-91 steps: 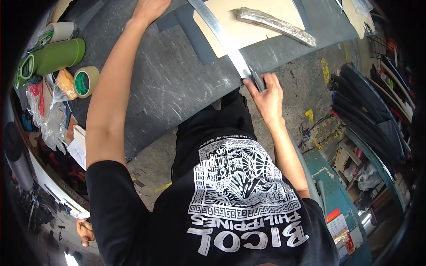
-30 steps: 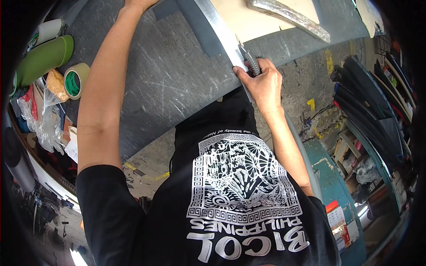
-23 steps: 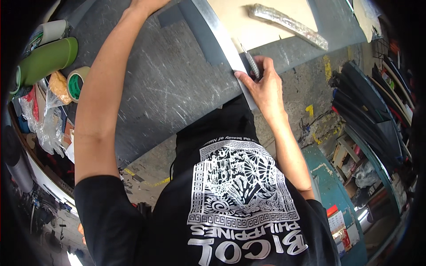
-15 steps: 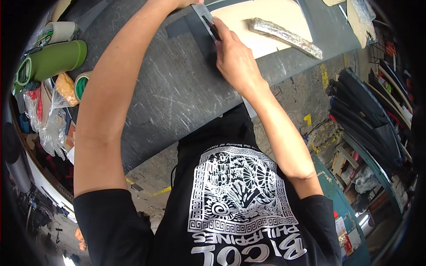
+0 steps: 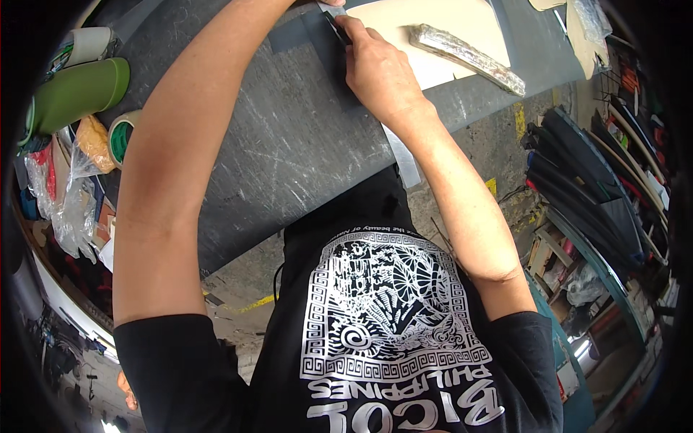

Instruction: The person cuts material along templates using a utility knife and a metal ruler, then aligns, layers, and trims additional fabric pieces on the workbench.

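My right hand (image 5: 382, 72) is closed around a slim black cutter (image 5: 335, 27), whose tip lies beside a long metal ruler (image 5: 401, 155). The ruler runs beneath that hand and sticks out past the near table edge. At the top of the picture my left hand (image 5: 307, 3) is mostly cut off, near the ruler's far end; its fingers are hidden. Dark sheet material lies under the ruler. To the right is a cream sheet (image 5: 386, 32), with a curved bar wrapped in shiny clear film (image 5: 465, 58) resting across it.
A dark, scratched tabletop (image 5: 289, 151) spreads under both arms. At the left stand a green tube-shaped container (image 5: 79, 94), a tape roll (image 5: 121, 137) and crumpled plastic bags (image 5: 72, 209). Dark rolled sheets (image 5: 577, 187) fill a rack at the right, beyond the floor gap.
My right hand and the cutter have slid slightly up and left along the ruler. More of the ruler's near end shows below my wrist. The whole view has shifted a little.
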The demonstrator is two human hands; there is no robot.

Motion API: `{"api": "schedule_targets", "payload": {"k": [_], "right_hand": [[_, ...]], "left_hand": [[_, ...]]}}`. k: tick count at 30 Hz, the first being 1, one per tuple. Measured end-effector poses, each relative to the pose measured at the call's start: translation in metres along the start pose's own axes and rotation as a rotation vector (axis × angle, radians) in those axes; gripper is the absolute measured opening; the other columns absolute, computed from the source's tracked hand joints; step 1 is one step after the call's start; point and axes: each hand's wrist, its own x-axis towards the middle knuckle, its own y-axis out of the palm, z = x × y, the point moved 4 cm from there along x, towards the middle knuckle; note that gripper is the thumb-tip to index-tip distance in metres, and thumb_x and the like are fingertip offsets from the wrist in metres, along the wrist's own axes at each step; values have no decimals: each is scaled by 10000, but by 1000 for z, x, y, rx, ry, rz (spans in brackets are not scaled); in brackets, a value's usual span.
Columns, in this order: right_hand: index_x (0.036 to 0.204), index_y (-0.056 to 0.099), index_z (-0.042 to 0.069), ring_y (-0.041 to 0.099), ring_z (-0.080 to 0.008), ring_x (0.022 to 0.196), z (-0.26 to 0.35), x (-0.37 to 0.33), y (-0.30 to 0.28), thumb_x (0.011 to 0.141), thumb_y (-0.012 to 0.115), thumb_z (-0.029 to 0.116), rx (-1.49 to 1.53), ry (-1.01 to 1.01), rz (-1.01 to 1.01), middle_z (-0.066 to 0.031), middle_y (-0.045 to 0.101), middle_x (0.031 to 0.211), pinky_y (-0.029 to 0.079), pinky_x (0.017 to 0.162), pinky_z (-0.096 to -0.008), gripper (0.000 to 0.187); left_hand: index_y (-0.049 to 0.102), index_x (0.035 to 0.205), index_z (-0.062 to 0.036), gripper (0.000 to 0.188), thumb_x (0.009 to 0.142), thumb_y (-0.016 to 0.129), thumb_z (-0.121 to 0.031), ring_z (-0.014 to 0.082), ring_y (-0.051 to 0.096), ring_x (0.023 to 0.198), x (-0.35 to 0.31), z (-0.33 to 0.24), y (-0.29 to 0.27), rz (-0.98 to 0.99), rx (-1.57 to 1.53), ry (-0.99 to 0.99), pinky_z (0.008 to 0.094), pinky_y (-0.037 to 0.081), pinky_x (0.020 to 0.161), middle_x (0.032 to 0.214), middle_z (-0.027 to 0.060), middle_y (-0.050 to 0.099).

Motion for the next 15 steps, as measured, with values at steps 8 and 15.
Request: {"api": "schedule_targets", "payload": {"k": [8, 15], "right_hand": [[1335, 531, 92, 734, -379, 967, -9, 18, 7, 989, 585, 321, 108, -54, 38, -228, 736, 1070, 578, 769, -510, 418], [1293, 528, 98, 723, -363, 872, -1, -8, -2, 1007, 556, 327, 104, -58, 19, -202, 731, 978, 570, 733, -495, 368]], "left_hand": [[670, 1325, 13, 820, 801, 772, -609, 549, 276, 1484, -5, 13, -9, 77, 21, -46, 543, 277, 1231, 1538, 371, 405], [637, 1306, 107, 949, 768, 779, -661, 545, 288, 1477, 2, -20, 4, -72, 534, -520, 527, 292, 1227, 1518, 378, 422]]}}
